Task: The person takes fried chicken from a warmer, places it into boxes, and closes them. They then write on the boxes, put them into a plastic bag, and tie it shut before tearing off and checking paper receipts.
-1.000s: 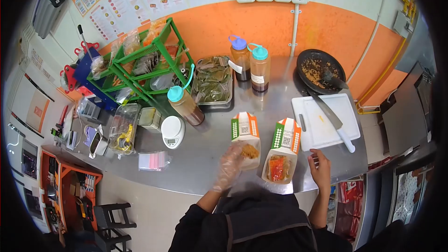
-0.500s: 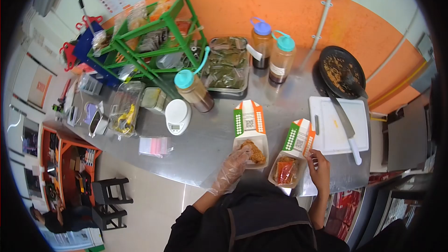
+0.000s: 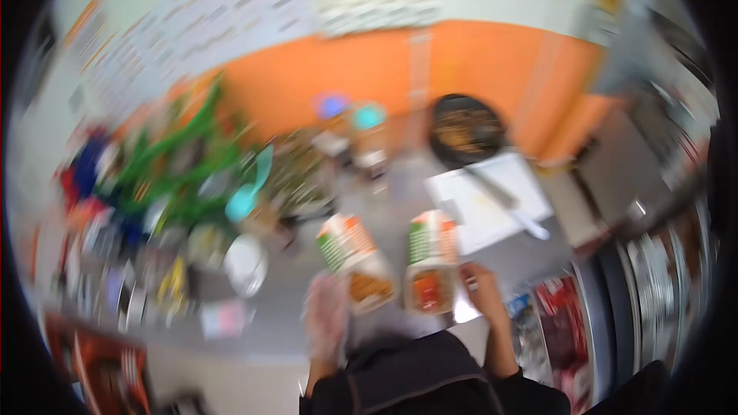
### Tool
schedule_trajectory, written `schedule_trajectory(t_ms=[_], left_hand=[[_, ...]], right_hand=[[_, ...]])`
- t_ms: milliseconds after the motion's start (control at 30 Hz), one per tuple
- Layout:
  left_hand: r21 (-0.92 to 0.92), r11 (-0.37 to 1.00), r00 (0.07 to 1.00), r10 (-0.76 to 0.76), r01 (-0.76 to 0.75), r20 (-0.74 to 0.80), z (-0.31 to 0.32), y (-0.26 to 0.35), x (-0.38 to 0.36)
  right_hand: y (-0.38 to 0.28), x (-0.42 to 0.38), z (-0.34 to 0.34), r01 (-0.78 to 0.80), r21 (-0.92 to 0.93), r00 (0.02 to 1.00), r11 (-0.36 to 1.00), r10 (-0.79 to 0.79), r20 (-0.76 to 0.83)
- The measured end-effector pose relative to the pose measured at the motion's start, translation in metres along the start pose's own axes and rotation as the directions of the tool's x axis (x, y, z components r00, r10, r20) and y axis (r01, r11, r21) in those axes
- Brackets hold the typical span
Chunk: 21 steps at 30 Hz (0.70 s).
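Observation:
Two takeaway boxes with raised printed lids stand side by side on the steel table. The left box [image 3: 369, 267] holds a piece of fried chicken [image 3: 370, 287]. In the right box [image 3: 420, 258] lies food with a red packet [image 3: 428, 290] on top. My left hand [image 3: 327, 311], in a clear plastic glove, is beside the left box, its fingers smeared by motion. My right hand [image 3: 482, 290], bare, is right of the right box with fingers loosely bent and a gap between thumb and fingers; nothing shows in it.
A white cutting board [image 3: 484, 215] with a knife [image 3: 496, 192] lies behind my right hand, near a black pan [image 3: 467, 132] of food. Sauce bottles [image 3: 369, 138], a tray of packets [image 3: 296, 177], a green rack [image 3: 173, 161] and a white scale [image 3: 246, 265] stand to the left.
The camera view has swung right and blurred. My left hand has come away from the chicken to the box's left side. My right hand has come off the right box's lid.

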<state>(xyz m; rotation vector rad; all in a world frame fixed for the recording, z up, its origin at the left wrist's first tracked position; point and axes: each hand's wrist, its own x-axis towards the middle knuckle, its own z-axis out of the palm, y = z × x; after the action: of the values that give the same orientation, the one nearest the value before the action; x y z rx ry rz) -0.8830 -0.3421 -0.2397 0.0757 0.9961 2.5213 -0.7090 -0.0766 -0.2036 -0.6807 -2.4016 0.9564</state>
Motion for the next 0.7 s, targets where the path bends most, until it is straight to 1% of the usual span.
schedule_trajectory(t_ms=[33, 67, 100, 133, 167, 200, 233, 333, 400, 467, 533, 600, 667, 700], left_hand=[[0.129, 0.985, 0.980, 0.092, -0.116, 0.174, 0.005, 0.002, -0.007], [-0.048, 0.998, 0.946, 0.060, -0.047, 0.320, -0.022, -0.005, 0.006], [-0.120, 0.993, 0.858, 0.047, 0.018, 0.511, -0.060, -0.021, 0.029], [-0.052, 0.997, 0.851, -0.028, 0.065, 0.524, -0.049, -0.026, 0.039], [0.061, 0.992, 0.863, -0.127, 0.111, 0.488, -0.010, -0.036, 0.037], [0.190, 0.969, 0.852, -0.230, 0.157, 0.471, 0.021, -0.043, 0.035], [0.295, 0.935, 0.819, -0.323, 0.198, 0.474, 0.044, -0.053, 0.030], [0.445, 0.841, 0.666, -0.524, 0.307, 0.531, 0.086, -0.082, 0.002], [0.502, 0.793, 0.563, -0.603, 0.344, 0.566, 0.099, -0.100, -0.023], [0.545, 0.755, 0.470, -0.655, 0.365, 0.592, 0.112, -0.116, -0.053], [0.589, 0.714, 0.375, -0.700, 0.378, 0.608, 0.125, -0.127, -0.088], [0.626, 0.679, 0.278, -0.731, 0.384, 0.623, 0.134, -0.134, -0.124], [0.655, 0.650, 0.195, -0.751, 0.385, 0.630, 0.140, -0.140, -0.155], [0.671, 0.634, 0.159, -0.762, 0.385, 0.628, 0.142, -0.144, -0.170]], right_hand=[[0.019, -0.018, 0.002, -0.023, -0.007, 0.999, 1.000, 0.024, 0.048], [0.007, -0.034, -0.005, -0.121, -0.077, 0.991, 0.990, 0.125, 0.039], [-0.011, -0.051, -0.011, -0.296, -0.145, 0.953, 0.944, 0.302, 0.019], [-0.013, -0.070, -0.011, -0.305, -0.201, 0.951, 0.931, 0.308, -0.015], [-0.018, -0.093, -0.014, -0.345, -0.228, 0.938, 0.911, 0.345, -0.042], [-0.022, -0.116, -0.014, -0.377, -0.245, 0.925, 0.893, 0.377, -0.046], [-0.027, -0.142, -0.012, -0.421, -0.218, 0.907, 0.880, 0.405, -0.115], [-0.032, -0.229, 0.006, -0.518, -0.203, 0.852, 0.831, 0.479, -0.213], [-0.040, -0.291, 0.013, -0.676, -0.247, 0.736, 0.694, 0.643, -0.210], [-0.068, -0.344, 0.010, -0.816, -0.286, 0.558, 0.503, 0.814, -0.161], [-0.080, -0.399, 0.022, -0.946, -0.116, 0.324, 0.302, 0.884, -0.337], [-0.073, -0.461, 0.050, -0.957, 0.043, 0.219, 0.287, 0.811, -0.542], [-0.073, -0.513, 0.070, -0.931, 0.195, 0.133, 0.309, 0.783, -0.608], [-0.059, -0.543, 0.094, -0.929, 0.242, 0.053, 0.281, 0.748, -0.662]])
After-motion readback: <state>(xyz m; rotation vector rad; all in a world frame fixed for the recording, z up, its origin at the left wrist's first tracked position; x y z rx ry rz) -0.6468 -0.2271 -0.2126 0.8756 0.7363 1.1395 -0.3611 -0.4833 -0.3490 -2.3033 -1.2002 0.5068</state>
